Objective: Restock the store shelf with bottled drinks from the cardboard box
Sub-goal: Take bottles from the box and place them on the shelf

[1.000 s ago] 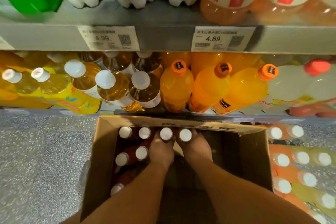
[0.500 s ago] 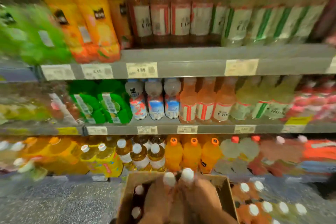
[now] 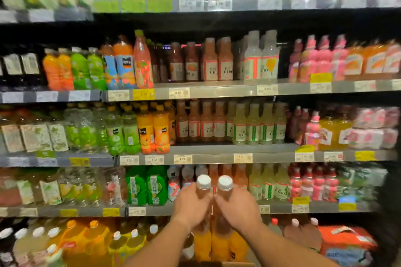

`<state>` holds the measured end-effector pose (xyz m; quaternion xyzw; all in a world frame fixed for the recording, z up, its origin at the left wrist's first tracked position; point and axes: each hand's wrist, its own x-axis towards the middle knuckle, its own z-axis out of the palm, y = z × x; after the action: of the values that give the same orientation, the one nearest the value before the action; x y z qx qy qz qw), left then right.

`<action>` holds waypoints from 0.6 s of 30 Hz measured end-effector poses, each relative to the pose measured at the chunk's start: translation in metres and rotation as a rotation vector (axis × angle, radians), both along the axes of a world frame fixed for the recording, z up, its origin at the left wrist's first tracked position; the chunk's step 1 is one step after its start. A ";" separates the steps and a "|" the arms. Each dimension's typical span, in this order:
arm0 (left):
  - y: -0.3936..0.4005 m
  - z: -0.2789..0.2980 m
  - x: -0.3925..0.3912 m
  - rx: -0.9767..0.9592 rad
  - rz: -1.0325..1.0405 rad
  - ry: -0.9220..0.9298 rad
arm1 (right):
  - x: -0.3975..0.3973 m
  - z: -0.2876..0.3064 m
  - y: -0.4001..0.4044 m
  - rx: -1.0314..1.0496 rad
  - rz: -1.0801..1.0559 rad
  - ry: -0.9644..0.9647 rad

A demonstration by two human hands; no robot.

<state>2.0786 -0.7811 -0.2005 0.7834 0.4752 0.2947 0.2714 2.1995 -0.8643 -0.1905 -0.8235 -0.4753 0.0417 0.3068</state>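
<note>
- Left hand (image 3: 191, 206) clamped on one white-capped bottle (image 3: 202, 193), right hand (image 3: 237, 208) on another bottle (image 3: 224, 193).
- I see both upright, side by side, before the shelf (image 3: 217, 158).
- Cardboard box (image 3: 217, 264) barely visible, bottom edge.

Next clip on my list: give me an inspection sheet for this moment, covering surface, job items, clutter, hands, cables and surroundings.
Surface: grey shelf edge with price tags; tiers look mostly full.
Job's things: two white-capped bottles of reddish-brown drink, left bottle and right bottle, upright, side by side; cardboard box barely visible at bottom edge.
Clutter: nothing seen.
Grippers: left hand wraps the left bottle; right hand wraps the right bottle, both raised before the lower shelves.
Cables: nothing seen.
Surroundings: matching brown bottles two tiers up; picture blurred at edges.
</note>
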 end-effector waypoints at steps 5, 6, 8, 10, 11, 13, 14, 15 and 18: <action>-0.013 0.058 -0.007 0.069 -0.025 -0.030 | -0.006 0.058 -0.017 0.076 -0.039 -0.079; -0.016 0.069 -0.008 0.066 -0.033 -0.045 | -0.007 0.067 -0.019 0.088 -0.048 -0.078; -0.019 0.086 -0.010 0.083 -0.038 -0.043 | -0.007 0.083 -0.023 0.105 -0.061 -0.088; -0.020 0.104 -0.011 0.121 -0.046 -0.039 | -0.005 0.100 -0.024 0.107 -0.064 -0.119; -0.019 0.114 -0.011 0.146 -0.053 -0.039 | -0.004 0.110 -0.023 0.110 -0.067 -0.126; -0.016 0.140 -0.010 0.212 -0.051 -0.021 | 0.000 0.137 -0.019 0.135 -0.071 -0.154; -0.014 0.154 -0.010 0.244 -0.042 -0.019 | 0.003 0.153 -0.016 0.160 -0.074 -0.174; -0.008 0.172 -0.007 0.275 -0.030 -0.035 | 0.008 0.173 -0.010 0.192 -0.080 -0.201; 0.005 0.222 0.001 0.351 -0.005 -0.085 | 0.018 0.232 0.001 0.291 -0.092 -0.260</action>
<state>2.0801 -0.7765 0.0219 0.8068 0.4025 0.4052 0.1510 2.2173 -0.8632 0.0411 -0.7897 -0.4739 -0.1481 0.3602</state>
